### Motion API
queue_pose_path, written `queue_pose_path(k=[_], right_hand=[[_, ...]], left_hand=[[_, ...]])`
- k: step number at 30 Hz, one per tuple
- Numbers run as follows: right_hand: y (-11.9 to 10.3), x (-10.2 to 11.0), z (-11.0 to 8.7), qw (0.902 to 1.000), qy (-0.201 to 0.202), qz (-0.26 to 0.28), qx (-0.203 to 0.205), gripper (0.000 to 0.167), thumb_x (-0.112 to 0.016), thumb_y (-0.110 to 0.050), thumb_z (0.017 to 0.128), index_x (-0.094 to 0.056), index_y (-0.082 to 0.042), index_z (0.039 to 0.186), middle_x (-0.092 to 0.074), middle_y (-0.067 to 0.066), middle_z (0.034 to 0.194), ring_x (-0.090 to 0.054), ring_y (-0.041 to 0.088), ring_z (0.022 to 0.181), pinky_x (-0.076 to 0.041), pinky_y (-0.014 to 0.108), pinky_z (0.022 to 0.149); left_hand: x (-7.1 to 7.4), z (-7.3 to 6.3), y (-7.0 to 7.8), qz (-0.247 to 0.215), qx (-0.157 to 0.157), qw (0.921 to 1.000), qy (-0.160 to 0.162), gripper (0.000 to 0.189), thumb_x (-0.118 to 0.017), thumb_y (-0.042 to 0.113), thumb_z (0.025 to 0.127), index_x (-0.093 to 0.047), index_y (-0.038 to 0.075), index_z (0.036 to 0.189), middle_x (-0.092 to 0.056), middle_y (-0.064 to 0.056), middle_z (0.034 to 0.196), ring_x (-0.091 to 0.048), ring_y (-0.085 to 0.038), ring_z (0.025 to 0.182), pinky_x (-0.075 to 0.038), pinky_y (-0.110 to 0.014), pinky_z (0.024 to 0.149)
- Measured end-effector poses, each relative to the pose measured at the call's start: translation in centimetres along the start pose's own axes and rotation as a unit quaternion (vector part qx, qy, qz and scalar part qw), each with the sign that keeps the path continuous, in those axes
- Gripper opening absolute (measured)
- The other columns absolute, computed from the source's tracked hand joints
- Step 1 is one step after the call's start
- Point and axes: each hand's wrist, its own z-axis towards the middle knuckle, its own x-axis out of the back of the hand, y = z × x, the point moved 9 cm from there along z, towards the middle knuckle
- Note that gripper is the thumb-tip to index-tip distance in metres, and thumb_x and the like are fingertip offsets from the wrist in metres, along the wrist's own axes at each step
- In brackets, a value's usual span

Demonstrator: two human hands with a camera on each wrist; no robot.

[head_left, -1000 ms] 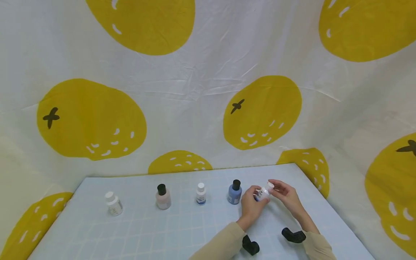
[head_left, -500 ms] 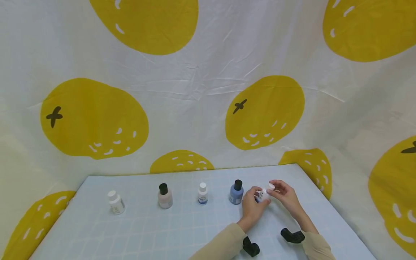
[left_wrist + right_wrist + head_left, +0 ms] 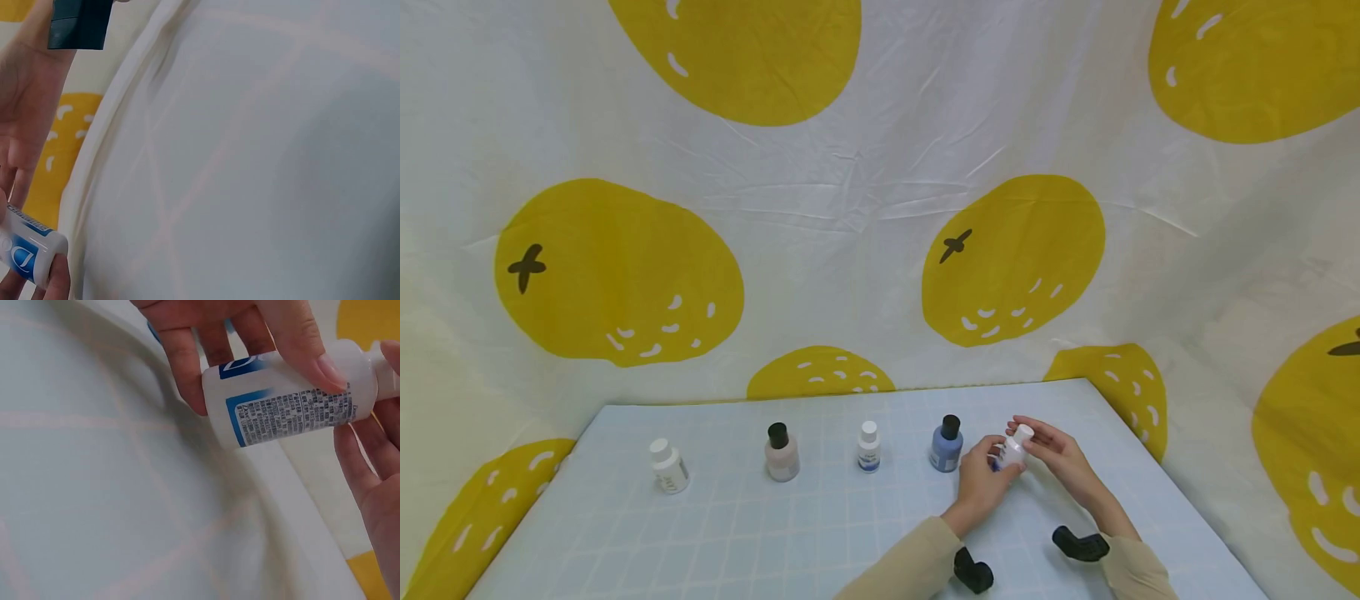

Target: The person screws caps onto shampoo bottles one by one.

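A small white bottle [image 3: 1014, 452] with a blue label is held up over the right side of the table, its cap tilted to the right. My left hand [image 3: 979, 485] grips its body, thumb across the near side in the right wrist view, where small print shows on the label [image 3: 281, 415]. My right hand [image 3: 1063, 463] has its fingers and thumb curled round the white cap [image 3: 1023, 432] and neck. In the left wrist view the bottle's base [image 3: 59, 250] points right, with fingertips [image 3: 59, 278] on it.
Left of my hands stand a blue bottle [image 3: 946, 448] with a black cap, a small white bottle [image 3: 868, 450], a pale pink bottle [image 3: 782, 458] with a black cap and another white bottle [image 3: 671, 472]. A fruit-print curtain [image 3: 850, 275] hangs behind the table [image 3: 737, 542].
My right fingers have shifted left, reaching further round behind the cap. The bottle leans less than before, and my left hand keeps its grip. The standing bottles have stayed put.
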Motion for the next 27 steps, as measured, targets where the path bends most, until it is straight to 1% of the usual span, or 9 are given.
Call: queue_pose_path(k=[3,7,10,13,15,18,21,24,27], right_hand=[[-0.1,0.0,-0.1,0.9998,-0.017,0.010,0.006,0.047,-0.051,-0.016,0.100,-0.040,0.006,0.140,-0.062,-0.016,0.125,-0.055,-0.009,0.113,-0.042,0.008,0.092],[-0.1,0.1,-0.3,0.9998,-0.019,0.007,0.002,0.046,-0.051,-0.018,0.099,-0.042,0.003,0.140,-0.062,-0.019,0.124,-0.055,-0.010,0.114,-0.041,0.008,0.092],[-0.1,0.2,-0.3,0.9999,-0.016,-0.001,0.001,0.045,-0.053,-0.017,0.099,-0.044,0.002,0.139,-0.062,-0.017,0.124,-0.056,-0.009,0.113,-0.042,0.008,0.091],[-0.4,0.1,-0.3,0.9998,-0.012,-0.010,0.014,0.044,-0.053,-0.014,0.098,-0.045,0.005,0.137,-0.063,-0.013,0.125,-0.057,-0.009,0.111,-0.043,0.009,0.091],[-0.6,0.2,-0.3,0.9996,0.000,-0.015,0.022,0.045,-0.055,-0.013,0.097,-0.045,0.008,0.135,-0.063,-0.013,0.123,-0.058,-0.009,0.109,-0.044,0.009,0.089],[-0.8,0.4,-0.3,0.9993,0.029,-0.020,0.013,0.046,-0.058,-0.013,0.095,-0.045,0.012,0.133,-0.063,-0.020,0.117,-0.058,-0.011,0.106,-0.045,0.009,0.087],[-0.8,0.7,-0.3,0.9970,0.072,-0.024,-0.017,0.046,-0.061,-0.013,0.093,-0.049,0.011,0.130,-0.063,-0.028,0.107,-0.058,-0.011,0.100,-0.046,0.008,0.085],[-0.7,1.1,-0.4,0.9923,0.111,-0.026,-0.049,0.045,-0.065,-0.015,0.091,-0.053,0.008,0.128,-0.063,-0.030,0.101,-0.058,-0.008,0.096,-0.047,0.009,0.083],[-0.8,1.2,-0.4,0.9879,0.132,-0.024,-0.077,0.047,-0.067,-0.018,0.090,-0.054,0.007,0.128,-0.062,-0.031,0.098,-0.058,-0.005,0.093,-0.047,0.010,0.082]], left_hand=[[-0.2,0.1,-0.2,0.003,0.001,0.9999,-0.012,0.038,-0.075,0.030,0.082,-0.063,0.020,0.117,-0.066,0.006,0.106,-0.054,-0.002,0.088,-0.047,-0.021,0.078],[-0.3,0.1,-0.3,0.008,0.002,0.9998,-0.019,0.039,-0.075,0.031,0.083,-0.063,0.020,0.118,-0.066,0.005,0.105,-0.054,-0.002,0.088,-0.048,-0.020,0.076],[-0.2,0.1,-0.3,0.005,0.004,0.9998,-0.017,0.039,-0.076,0.031,0.082,-0.062,0.019,0.116,-0.066,0.006,0.104,-0.054,-0.001,0.088,-0.048,-0.020,0.076],[0.0,0.0,-0.3,0.000,0.003,1.0000,-0.009,0.038,-0.077,0.029,0.080,-0.062,0.019,0.114,-0.065,0.006,0.103,-0.054,-0.001,0.088,-0.047,-0.020,0.077],[0.1,0.0,-0.1,-0.002,-0.003,1.0000,-0.002,0.038,-0.079,0.027,0.079,-0.062,0.018,0.112,-0.066,0.006,0.101,-0.054,-0.001,0.087,-0.047,-0.020,0.076],[0.3,0.1,0.0,-0.008,-0.007,0.9999,0.013,0.037,-0.081,0.025,0.077,-0.063,0.017,0.109,-0.066,0.005,0.098,-0.054,-0.001,0.084,-0.045,-0.019,0.074],[0.4,0.2,0.1,-0.009,-0.008,0.9996,0.026,0.037,-0.082,0.024,0.074,-0.064,0.017,0.106,-0.066,0.005,0.094,-0.055,-0.001,0.082,-0.045,-0.019,0.072],[0.5,0.4,0.2,-0.006,-0.011,0.9992,0.038,0.037,-0.083,0.024,0.073,-0.064,0.018,0.104,-0.066,0.005,0.093,-0.055,-0.001,0.082,-0.045,-0.020,0.072],[0.5,0.4,0.3,-0.003,-0.013,0.9988,0.048,0.037,-0.084,0.023,0.071,-0.064,0.018,0.102,-0.066,0.006,0.090,-0.055,-0.001,0.081,-0.045,-0.019,0.071]])
